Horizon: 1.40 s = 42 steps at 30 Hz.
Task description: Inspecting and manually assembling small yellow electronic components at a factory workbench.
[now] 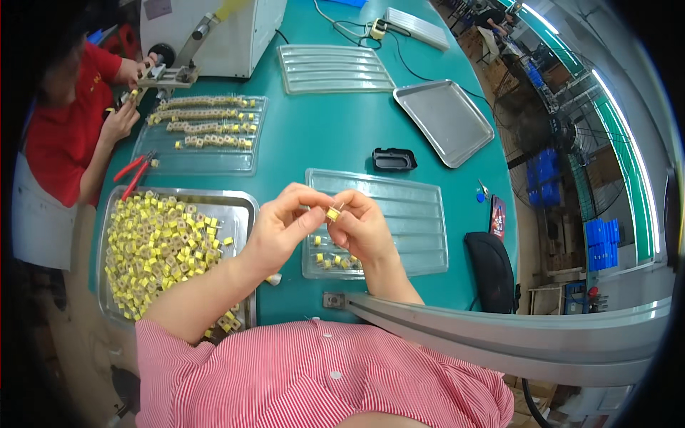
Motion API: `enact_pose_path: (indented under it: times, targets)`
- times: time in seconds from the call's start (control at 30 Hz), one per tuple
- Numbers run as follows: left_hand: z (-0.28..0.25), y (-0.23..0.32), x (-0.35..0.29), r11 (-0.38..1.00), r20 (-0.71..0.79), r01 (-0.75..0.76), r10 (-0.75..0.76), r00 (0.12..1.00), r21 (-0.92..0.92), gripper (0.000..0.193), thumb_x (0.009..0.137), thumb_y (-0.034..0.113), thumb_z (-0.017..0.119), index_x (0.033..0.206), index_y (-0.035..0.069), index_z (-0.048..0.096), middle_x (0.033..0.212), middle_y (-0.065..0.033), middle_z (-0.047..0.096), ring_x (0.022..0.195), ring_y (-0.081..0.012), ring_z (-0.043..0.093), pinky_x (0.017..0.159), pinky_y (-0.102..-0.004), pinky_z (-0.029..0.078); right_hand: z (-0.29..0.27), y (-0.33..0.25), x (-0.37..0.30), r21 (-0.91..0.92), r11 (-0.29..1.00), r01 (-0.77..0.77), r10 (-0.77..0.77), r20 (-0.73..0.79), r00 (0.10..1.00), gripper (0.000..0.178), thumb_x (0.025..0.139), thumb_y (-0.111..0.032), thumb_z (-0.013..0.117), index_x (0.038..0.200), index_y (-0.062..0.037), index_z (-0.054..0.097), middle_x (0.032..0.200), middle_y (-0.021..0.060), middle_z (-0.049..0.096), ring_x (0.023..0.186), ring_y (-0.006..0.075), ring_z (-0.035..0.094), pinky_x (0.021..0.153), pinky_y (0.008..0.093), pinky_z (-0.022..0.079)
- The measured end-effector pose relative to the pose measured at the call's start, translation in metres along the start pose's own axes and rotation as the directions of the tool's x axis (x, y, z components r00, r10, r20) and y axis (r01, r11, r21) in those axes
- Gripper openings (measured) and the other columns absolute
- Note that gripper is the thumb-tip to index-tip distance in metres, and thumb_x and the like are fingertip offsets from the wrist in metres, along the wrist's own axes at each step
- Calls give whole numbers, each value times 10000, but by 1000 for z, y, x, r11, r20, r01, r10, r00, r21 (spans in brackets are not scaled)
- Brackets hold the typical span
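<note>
In front of my chest, both hands meet around one small yellow coil component [332,214] with thin metal leads. My left hand [284,222] pinches at it from the left with thumb and forefinger. On the other side, my right hand [365,230] grips it between closed fingertips. Below the hands lies a clear ribbed plastic tray [407,221], with several similar yellow components [335,261] in its near left corner. A metal tray [239,214] to my left holds a large heap of loose yellow components [160,246].
Farther left, a co-worker in red handles a part at a small machine [171,75], beside a plastic tray with component rows [207,128] and red-handled pliers [135,171]. A black box [394,159], metal tray [446,121] and black pouch [489,271] lie right. A metal rail [499,335] crosses near my right arm.
</note>
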<state>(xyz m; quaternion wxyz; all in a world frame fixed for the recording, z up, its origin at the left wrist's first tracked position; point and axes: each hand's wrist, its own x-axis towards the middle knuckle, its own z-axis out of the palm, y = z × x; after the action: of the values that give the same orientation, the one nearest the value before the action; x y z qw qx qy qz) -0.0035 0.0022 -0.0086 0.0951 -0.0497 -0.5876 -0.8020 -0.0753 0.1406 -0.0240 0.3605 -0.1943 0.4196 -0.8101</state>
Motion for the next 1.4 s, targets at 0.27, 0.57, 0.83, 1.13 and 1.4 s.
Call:
enact_pose_path:
  times: [0.27,0.57,0.83,1.13,1.4]
  targets:
    - [5,2,-4,992,21,36,-34,999,-117,149,770,47,497,911,13,532,913,-44,452,856,-124,458,778,-259,359,-3,0,-2,-76,996,53,-52,13,999,101,761,-41,550,848,-10,507,638,39,517,447,73,452,366,177,328]
    - [6,1,-7,986,15,51,-49,999,-158,110,741,23,484,848,17,509,867,-37,441,839,-118,455,765,-253,358,-2,-4,-3,-226,968,110,-96,73,993,158,682,91,509,830,36,509,729,77,529,477,78,480,386,182,363]
    - [1,10,-1,997,18,67,-68,998,46,126,717,18,507,842,16,524,849,-45,485,797,-130,484,741,-265,376,1,-8,-4,-248,966,73,-63,48,997,86,739,4,541,821,12,519,657,56,540,469,60,476,372,156,332]
    - [-4,28,-1,186,350,-506,525,776,842,284,611,184,671,838,48,571,742,-38,540,692,-186,516,681,-330,367,5,-4,-2,-91,993,-76,71,-59,996,54,784,-44,505,827,-11,510,622,41,523,442,56,454,349,157,312]
    - [-10,22,3,-15,427,-516,583,692,856,256,621,224,651,800,61,568,680,-8,542,653,-159,523,652,-326,358,1,-2,0,-171,980,-100,86,-83,993,36,784,-31,508,812,-11,520,581,19,501,414,50,436,338,159,307]
